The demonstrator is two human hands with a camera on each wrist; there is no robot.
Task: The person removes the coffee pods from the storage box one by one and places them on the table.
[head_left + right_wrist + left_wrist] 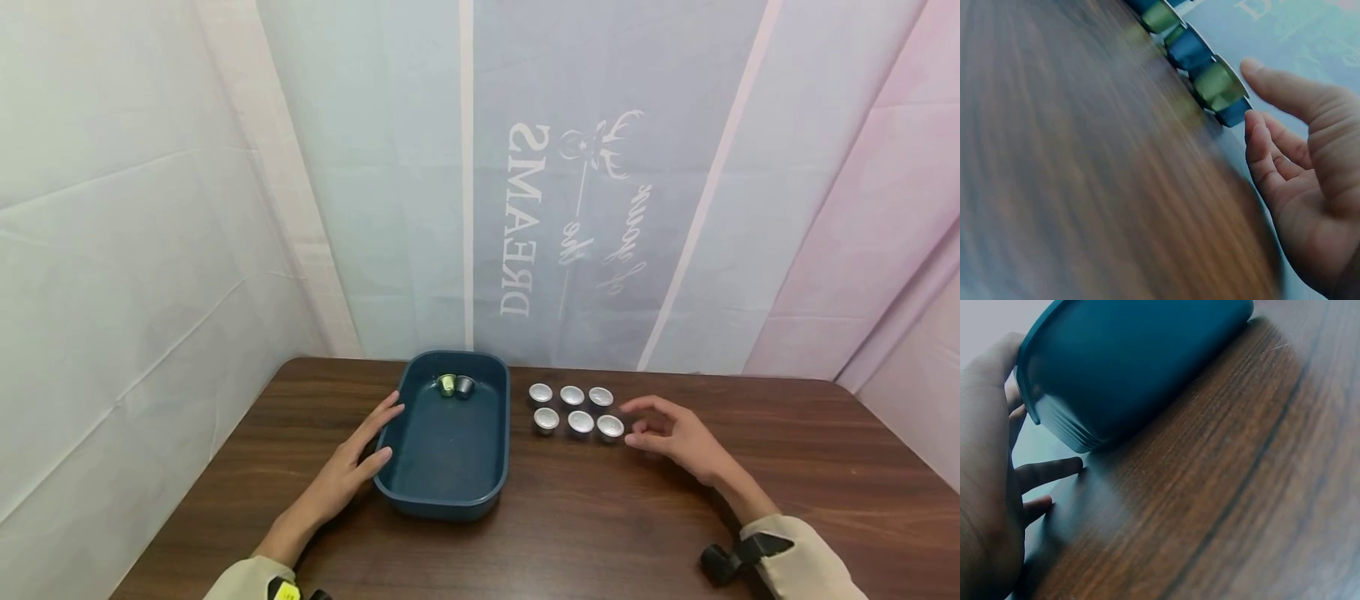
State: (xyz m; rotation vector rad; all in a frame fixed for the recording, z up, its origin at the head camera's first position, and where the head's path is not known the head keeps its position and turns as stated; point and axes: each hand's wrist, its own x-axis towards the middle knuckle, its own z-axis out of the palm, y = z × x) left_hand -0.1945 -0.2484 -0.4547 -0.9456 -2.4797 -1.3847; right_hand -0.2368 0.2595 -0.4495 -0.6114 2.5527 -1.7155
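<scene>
A dark blue plastic basin (pixel 453 505) stands on the table, two coffee capsules, one green (pixel 447 385) and one dark (pixel 465 387), lying at its far end. My left hand (pixel 349 473) rests at the basin's left rim with its fingers extended, the thumb by the rim and other fingers outside in the left wrist view. To the right of the basin, several coffee capsules stand lid up in two rows. My right hand (pixel 678 437) is beside the near right capsule (pixel 611 428), fingers loosely bent around nothing. The right wrist view shows green (pixel 1217 87) and blue (pixel 1189 50) capsule sides.
The brown wooden table (pixel 592 533) runs to a pale printed curtain (pixel 390 183) behind it. Another pale curtain (pixel 127 292) hangs along the left. Black camera straps (pixel 761 547) wrap the wrists over light sleeves.
</scene>
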